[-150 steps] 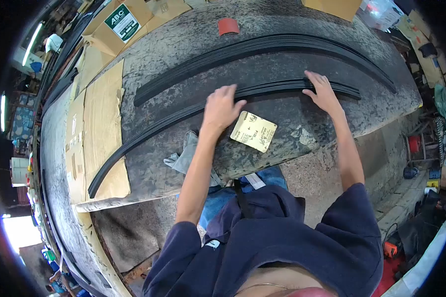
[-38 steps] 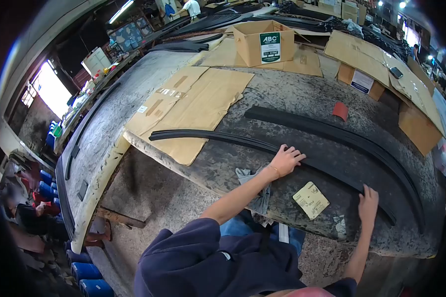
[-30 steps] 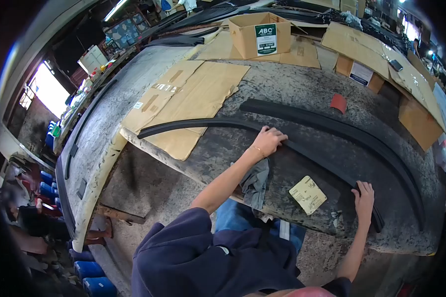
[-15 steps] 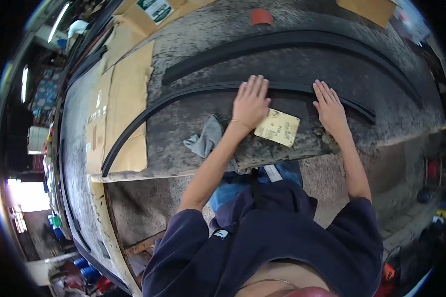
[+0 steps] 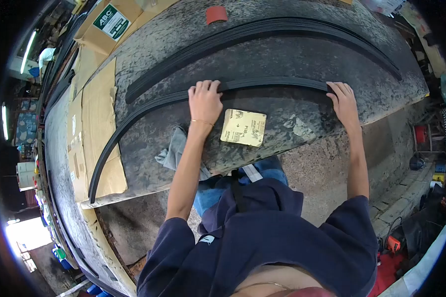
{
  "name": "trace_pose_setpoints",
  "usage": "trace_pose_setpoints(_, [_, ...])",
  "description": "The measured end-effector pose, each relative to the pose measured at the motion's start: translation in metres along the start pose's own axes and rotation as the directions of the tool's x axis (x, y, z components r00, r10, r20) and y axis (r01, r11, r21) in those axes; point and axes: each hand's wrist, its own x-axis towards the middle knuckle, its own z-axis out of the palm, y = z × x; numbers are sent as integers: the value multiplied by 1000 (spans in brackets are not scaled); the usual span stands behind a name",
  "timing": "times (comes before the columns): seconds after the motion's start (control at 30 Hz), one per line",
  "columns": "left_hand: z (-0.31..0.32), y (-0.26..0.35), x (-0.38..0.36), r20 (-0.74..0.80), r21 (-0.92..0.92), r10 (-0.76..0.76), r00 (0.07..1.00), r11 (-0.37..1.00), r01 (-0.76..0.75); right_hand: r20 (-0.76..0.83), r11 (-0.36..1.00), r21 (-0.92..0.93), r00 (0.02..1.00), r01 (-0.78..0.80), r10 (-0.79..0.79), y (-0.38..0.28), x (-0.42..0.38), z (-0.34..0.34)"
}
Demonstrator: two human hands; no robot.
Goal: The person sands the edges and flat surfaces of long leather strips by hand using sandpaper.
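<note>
The near bundle of black strips (image 5: 262, 82) lies in a long curve across the dark table (image 5: 153, 143), its left end coming down over the flattened cardboard (image 5: 98, 143) to the table's front edge, and both hands are on it: the left hand (image 5: 205, 105) has its fingers bent over the strips left of the middle and gripping them, while the right hand (image 5: 343, 101) has its fingers curled over the right end with the thumb on the near side, gripping there. The step in hand looks like bringing the strips level with one another, and to do that well the right hand should serve as a square stop, its fingers spread evenly across the end so that no single strip slides past the others. The left hand would do best with light, even pressure, firm enough to hold the strips side by side but loose enough to let each one slip lengthwise; squeezing hard is likely to make the layers ride up or twist, since they look thin and bendy. The long free tail to the left has no hand on it, so any shift ought to be slow and should follow the curve, lest the tail swing or fan out. The yellow sheet (image 5: 244, 128) lies just in front of the strips and the grey cloth (image 5: 174, 150) close by the left forearm, so both wrists should pass clear of them, and the far bundle of black strips (image 5: 282, 28) should stay apart, unmixed with this one
</note>
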Motion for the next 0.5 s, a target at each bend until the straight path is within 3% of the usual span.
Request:
trace_pose_setpoints(0.03, [-1,-3,7,93,-41,-48,994,998,52,2,1000,-6,1000,-4,4,1,0,5])
trace_pose_setpoints(0.1, [8,6,14,53,82,-6,999,997,1,-63,991,-134,998,-11,3,-5,-1,23])
trace_pose_setpoints(0.2, [3,72,34,193,-94,167,967,984,-151,-19,990,-138,1000,12,-14,-47,2,31])
trace_pose_setpoints(0.3, [38,131,37,194,-169,284,939,952,-254,8,996,-79,999,41,-41,-70,7,36])
trace_pose_setpoints(0.37, [48,151,38,178,-127,280,943,957,-260,14,999,-41,999,33,-32,-61,1,30])
trace_pose_setpoints(0.5, [50,146,34,179,-143,303,936,949,-280,-1,995,-103,1000,-20,20,-36,-17,13])
